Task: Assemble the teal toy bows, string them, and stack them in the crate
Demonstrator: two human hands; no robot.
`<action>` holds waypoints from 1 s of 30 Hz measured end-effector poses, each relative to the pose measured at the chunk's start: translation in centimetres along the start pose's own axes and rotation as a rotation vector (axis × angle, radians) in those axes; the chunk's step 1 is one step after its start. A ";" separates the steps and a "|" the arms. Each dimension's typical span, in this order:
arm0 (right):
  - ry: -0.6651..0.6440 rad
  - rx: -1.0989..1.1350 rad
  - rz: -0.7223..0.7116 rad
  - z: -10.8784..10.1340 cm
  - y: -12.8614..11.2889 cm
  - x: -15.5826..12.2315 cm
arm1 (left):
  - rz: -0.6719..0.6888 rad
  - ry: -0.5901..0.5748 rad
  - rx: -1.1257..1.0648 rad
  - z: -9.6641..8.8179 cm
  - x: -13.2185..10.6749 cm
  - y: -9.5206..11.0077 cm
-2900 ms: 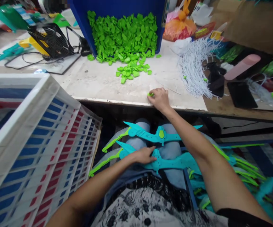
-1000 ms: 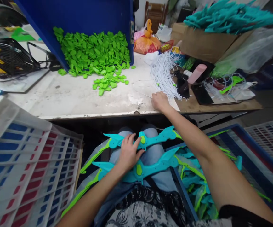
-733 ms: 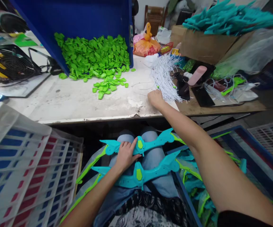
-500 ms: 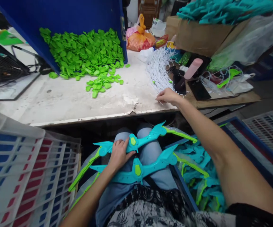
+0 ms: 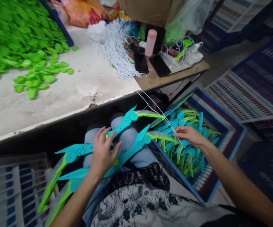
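Two turquoise-and-lime toy bows lie across my lap, the farther toy bow (image 5: 127, 123) above the nearer toy bow (image 5: 133, 149). My left hand (image 5: 103, 153) is over the middle of the farther bow, fingers spread, hiding most of its green centre piece. Whether the fingertips touch it I cannot tell. Off to the right, my right hand (image 5: 189, 135) pinches the ends of thin white strings (image 5: 158, 108), which stretch up and left toward the table edge. These strings pass in front of the bows' right tips.
A pile of green plastic pieces (image 5: 20, 41) covers the table's left. A bundle of white strings (image 5: 117, 47) lies beside a phone (image 5: 141, 63), another phone (image 5: 160, 65) and a pink bottle (image 5: 150, 43). At my right stands a blue crate (image 5: 235, 132) of bow parts.
My right hand has drawn strings from the table edge down and right, above the crate. My left hand's fingers have spread over the farther bow. The view has turned right.
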State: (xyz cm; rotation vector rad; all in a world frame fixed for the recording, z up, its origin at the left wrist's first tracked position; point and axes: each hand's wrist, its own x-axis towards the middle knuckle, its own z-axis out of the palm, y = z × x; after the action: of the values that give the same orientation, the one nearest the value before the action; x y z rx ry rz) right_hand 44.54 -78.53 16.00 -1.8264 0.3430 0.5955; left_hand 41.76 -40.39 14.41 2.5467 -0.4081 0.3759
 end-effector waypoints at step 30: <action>0.439 -0.218 -0.148 1.1 12.4 -3.1 | -0.906 -1.076 -1.561 23.4 1.9 16.3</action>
State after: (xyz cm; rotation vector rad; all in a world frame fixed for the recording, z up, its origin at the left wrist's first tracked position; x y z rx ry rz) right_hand 35.44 -81.75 7.58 -2.1697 0.4423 0.1258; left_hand 41.97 -66.70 3.31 0.9182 0.1557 -1.2048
